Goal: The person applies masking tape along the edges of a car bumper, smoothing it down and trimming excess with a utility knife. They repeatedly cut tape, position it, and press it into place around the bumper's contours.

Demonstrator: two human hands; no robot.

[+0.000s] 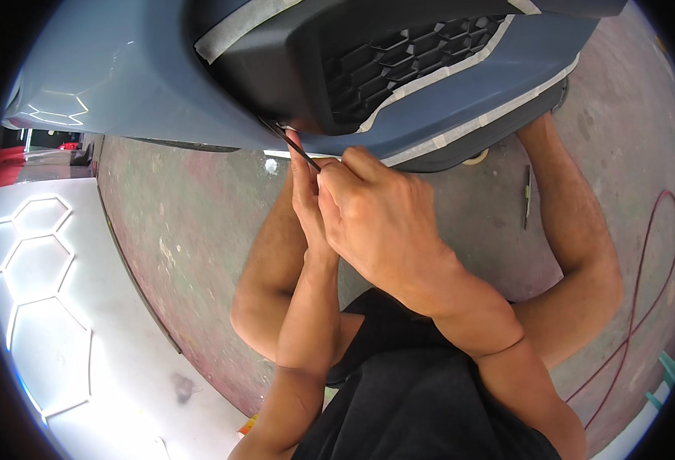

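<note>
In front of me is a glossy blue-grey car bumper (138,84) with a black trim piece (291,77) around a honeycomb grille (387,65). Pale masking tape (234,32) runs along several of its edges. My right hand (380,211) is closed round a thin dark stick-like tool (301,149), whose far end meets the seam between painted panel and black trim. Close beside it, my left hand (307,203) reaches up with fingers stretched, a fingertip at the bumper's lower edge near the tool. The right hand partly covers the left.
On the concrete floor (176,222), a slim pen-like tool (527,198) lies between my legs. A thin red hose or cord (627,337) loops at the right. A glossy white surface (134,284) at the left reflects hexagonal lights. My bent legs flank both arms.
</note>
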